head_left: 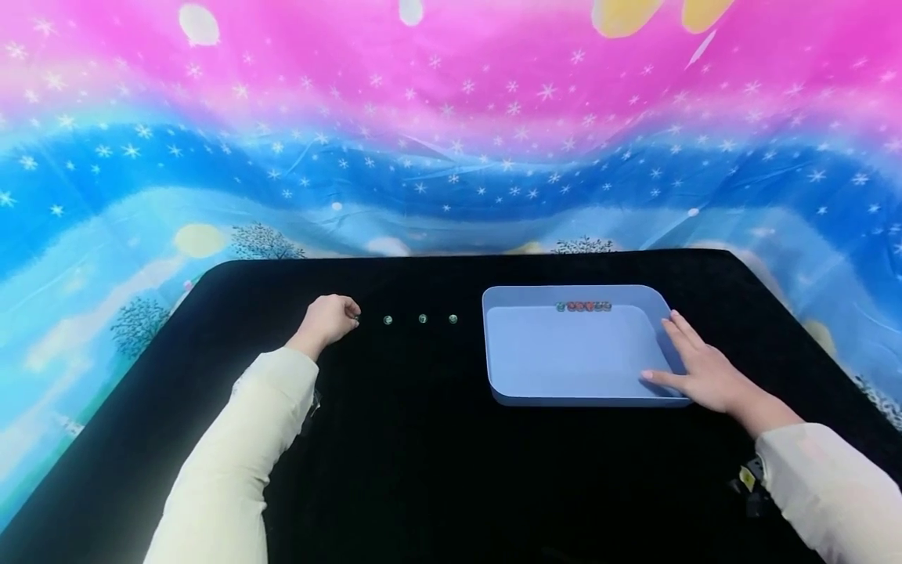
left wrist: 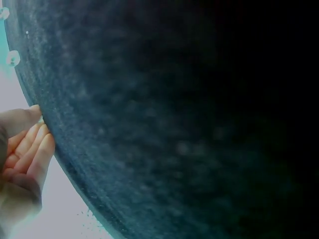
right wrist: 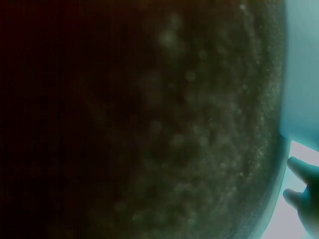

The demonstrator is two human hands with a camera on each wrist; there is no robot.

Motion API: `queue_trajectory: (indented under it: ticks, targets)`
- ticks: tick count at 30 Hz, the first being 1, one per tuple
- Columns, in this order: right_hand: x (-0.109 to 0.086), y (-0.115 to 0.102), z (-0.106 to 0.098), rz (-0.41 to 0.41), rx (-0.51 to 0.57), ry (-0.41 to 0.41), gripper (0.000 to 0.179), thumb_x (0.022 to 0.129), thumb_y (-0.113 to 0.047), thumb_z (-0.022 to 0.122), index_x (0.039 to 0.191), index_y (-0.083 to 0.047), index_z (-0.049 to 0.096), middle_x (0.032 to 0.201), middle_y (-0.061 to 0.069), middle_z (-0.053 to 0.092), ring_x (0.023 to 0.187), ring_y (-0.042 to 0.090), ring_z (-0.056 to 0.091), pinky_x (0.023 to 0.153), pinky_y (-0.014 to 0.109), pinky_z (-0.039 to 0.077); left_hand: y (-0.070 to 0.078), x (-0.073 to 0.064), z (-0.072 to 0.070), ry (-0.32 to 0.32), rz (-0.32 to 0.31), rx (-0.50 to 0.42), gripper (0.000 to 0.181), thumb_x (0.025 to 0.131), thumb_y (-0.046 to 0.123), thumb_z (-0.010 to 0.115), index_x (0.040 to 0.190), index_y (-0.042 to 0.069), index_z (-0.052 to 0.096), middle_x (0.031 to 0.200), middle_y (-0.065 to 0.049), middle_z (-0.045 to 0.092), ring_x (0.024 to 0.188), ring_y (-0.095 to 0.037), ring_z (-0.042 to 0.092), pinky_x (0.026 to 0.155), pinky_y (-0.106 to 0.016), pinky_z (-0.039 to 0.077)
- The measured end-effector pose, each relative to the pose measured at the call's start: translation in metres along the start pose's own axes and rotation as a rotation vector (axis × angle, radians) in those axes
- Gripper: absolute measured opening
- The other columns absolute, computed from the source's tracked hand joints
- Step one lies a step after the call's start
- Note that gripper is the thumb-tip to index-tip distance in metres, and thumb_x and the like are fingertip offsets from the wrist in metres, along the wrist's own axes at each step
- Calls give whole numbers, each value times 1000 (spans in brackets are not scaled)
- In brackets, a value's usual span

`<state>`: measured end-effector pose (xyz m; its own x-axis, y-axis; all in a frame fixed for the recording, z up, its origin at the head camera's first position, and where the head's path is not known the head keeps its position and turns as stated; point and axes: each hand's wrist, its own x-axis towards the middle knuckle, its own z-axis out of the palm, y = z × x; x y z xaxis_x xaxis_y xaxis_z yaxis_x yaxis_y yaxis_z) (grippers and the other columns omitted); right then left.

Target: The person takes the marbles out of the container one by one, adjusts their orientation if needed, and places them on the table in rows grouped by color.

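Observation:
My left hand (head_left: 328,319) is at the left end of a row of small greenish glass marbles, thumb and fingertips pinching another marble (head_left: 357,319). To its right stand a marble (head_left: 387,319), a second marble (head_left: 423,319) and a third marble (head_left: 453,319), spaced apart. In the left wrist view, a glint shows between the thumb and fingers (left wrist: 37,154). My right hand (head_left: 708,376) rests with straight, spread fingers over the right rim of a light blue tray (head_left: 564,352). Along the tray's far wall sits a line of several red and green marbles (head_left: 583,306).
A black cloth covers the table (head_left: 395,454). Behind it hangs a pink and blue curtain (head_left: 451,157) with a snowflake print. The tray stands right of the table's middle.

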<state>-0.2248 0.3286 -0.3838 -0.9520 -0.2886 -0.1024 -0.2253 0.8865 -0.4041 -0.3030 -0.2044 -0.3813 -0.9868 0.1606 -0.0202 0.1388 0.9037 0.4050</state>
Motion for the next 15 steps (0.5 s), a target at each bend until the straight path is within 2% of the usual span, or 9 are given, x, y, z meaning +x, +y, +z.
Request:
queue_trajectory:
  ticks: [5, 15]
  targets:
    - [-1, 2, 0, -1, 8, -1, 96, 79, -50, 53, 136, 3, -4, 138, 20, -18, 123, 43, -7, 88, 63, 11, 4, 5, -3, -33, -19, 9, 21, 79, 8, 60, 99, 0, 60, 93, -13, 60, 87, -26, 54, 78, -39, 42]
    - [1, 2, 0, -7, 8, -3, 96, 79, -50, 53, 136, 3, -4, 138, 20, -18, 123, 44, -4, 88, 63, 12, -1, 2, -2, -76, -70, -90, 25, 79, 7, 59, 103, 0, 58, 98, -14, 58, 90, -26, 53, 77, -37, 43]
